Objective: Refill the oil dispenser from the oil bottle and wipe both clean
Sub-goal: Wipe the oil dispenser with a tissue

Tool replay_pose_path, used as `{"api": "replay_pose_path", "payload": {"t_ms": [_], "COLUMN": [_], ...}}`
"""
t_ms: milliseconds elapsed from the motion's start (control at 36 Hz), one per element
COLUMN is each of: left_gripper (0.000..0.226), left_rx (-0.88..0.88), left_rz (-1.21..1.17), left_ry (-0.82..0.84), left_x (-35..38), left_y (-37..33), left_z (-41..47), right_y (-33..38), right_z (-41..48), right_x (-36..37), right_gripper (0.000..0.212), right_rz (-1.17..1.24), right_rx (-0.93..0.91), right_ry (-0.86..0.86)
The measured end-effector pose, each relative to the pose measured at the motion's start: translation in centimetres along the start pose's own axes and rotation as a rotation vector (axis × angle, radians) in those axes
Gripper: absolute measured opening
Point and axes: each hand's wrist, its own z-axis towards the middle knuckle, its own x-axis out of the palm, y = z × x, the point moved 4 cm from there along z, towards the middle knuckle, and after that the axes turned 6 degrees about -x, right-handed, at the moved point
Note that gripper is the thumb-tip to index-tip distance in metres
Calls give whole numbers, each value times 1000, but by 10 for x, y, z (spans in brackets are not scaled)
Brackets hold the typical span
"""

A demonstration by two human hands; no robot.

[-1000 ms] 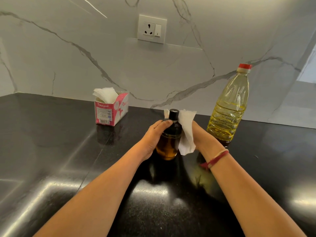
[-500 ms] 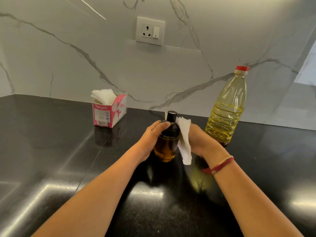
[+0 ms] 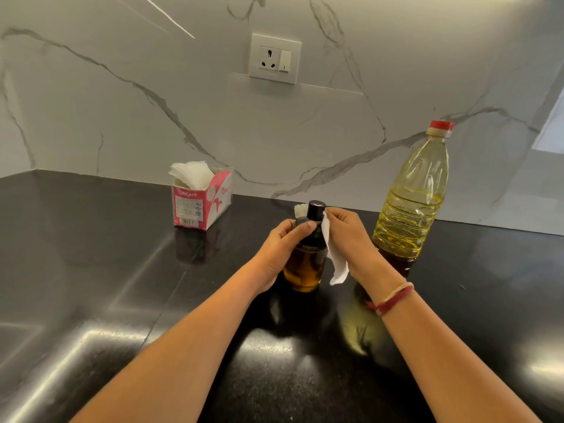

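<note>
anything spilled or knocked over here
Nothing stands out. The oil bottle stands upright and capped; the left hand grips the upright dispenser while the right hand presses a tissue to its cap. No spill shows on the counter.

bare forearms [image 3: 189, 355]; a red thread band [image 3: 393, 301] and a pale cord [image 3: 396, 290] circle the right wrist.

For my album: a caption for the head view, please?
The left hand grips the oil dispenser; the right hand holds a tissue against its cap.

Pink tissue box [image 3: 200, 206] on black countertop [image 3: 76, 270], white socket [image 3: 274, 58] on marble wall [image 3: 122, 117]
</note>
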Motion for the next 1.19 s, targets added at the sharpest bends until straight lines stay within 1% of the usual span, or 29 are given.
{"api": "replay_pose_path", "payload": {"t_ms": [83,139,194,250,278,333,389,500,583,639,694,750,778,806,861,944,1000,1056,1111,1139,1194], "left_gripper": [77,79,81,82,80,79,80,85,98,97,76,50,43,42,51,74,75,59,36,27,22], "left_rx": [-9,-15,-24,-35,-40,-45,-44,-57,-70,-59,-37,-22,-8,11,41,63,90,106,108,111,129], "left_rz": [12,19,24,17,7,0,-7,-23,-23,-7,14,24,30,42,113,188,245,286,316,337,376], "left_ry": [25,34,37,33,29,25,17,19,18,31,51,55,58,65,104,154,134,134,130,118,90], "left_x": [0,-1,-2,-2,-2,-3,-4,-6,-7,-7,-6,-6,-7,-7,-7,-6,-5,-5,-4,-4,-4], "left_y": [1,2,4,6,6,7,8,9,8,9,9,10,11,11,11,15,15,16,15,14,13], "left_z": [1,2,4,6,7,8,10,12,11,11,12,14,14,12,8,5,6,6,6,6,7], "right_y": [1,-1,-2,-1,-1,-1,-2,2,8,7,6,5,6,8,13,24,36,46,51,51,51], "right_z": [-3,-3,-3,-2,-2,-2,-3,-9,-11,-18,-26,-32,-36,-40,-47,-57,-61,-63,-62,-62,-61], "right_x": [-1,-3,-4,-1,2,8,9,-6,-21,-24,-26,-30,-32,-32,-30,-23,-16,-3,13,19,30], "right_gripper": [30,29,32,40,40,29,21,16,21,27,25,14,10,10,13,17,19,19,22,24,27], "right_rz": [120,239,299,370,411,407,365,332,155,126,56,-58,-127,-190,-277,-394,-576,-884,-1165,-1242,-1347], "right_rx": [34,47,37,53,85,126,78,-10,-122,-121,-177,-297,-352,-408,-508,-608,-701,-780,-787,-773,-717], "right_ry": [48,100,169,171,163,146,161,222,223,222,162,43,-7,-44,-75,-128,-166,-150,-100,-85,-77]}}
